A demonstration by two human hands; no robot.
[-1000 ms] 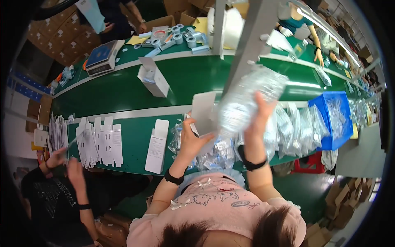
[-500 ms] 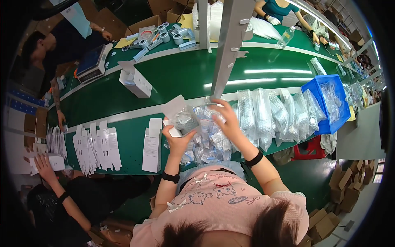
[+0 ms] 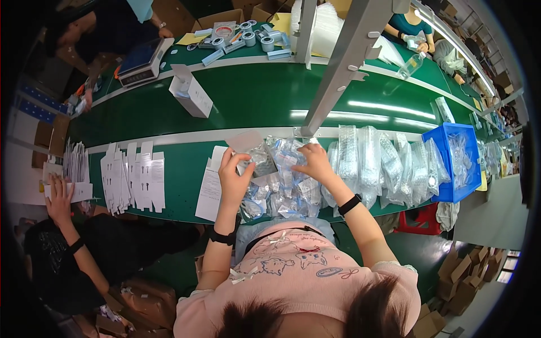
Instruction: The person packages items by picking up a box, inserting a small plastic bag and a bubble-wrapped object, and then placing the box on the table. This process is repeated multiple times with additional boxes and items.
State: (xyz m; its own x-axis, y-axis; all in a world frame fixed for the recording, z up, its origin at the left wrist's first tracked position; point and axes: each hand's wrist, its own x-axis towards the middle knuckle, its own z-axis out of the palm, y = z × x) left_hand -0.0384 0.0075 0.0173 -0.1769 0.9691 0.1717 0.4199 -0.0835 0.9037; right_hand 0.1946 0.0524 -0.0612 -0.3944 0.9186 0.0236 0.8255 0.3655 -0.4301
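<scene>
On green bench, hands (image 3: 276,169) grip clear packets (image 3: 282,186).

Both forearms rise from the lower edge, bare, each with a dark band at the wrist. The left hand (image 3: 234,179) is raised, palm turned inward, thumb and fingers pinched together at the tips. The right hand (image 3: 316,162) lies lower and flatter, palm down, fingers curled and spread forward. The two hands stand near one another, not touching, elbows bent close to the body.
</scene>
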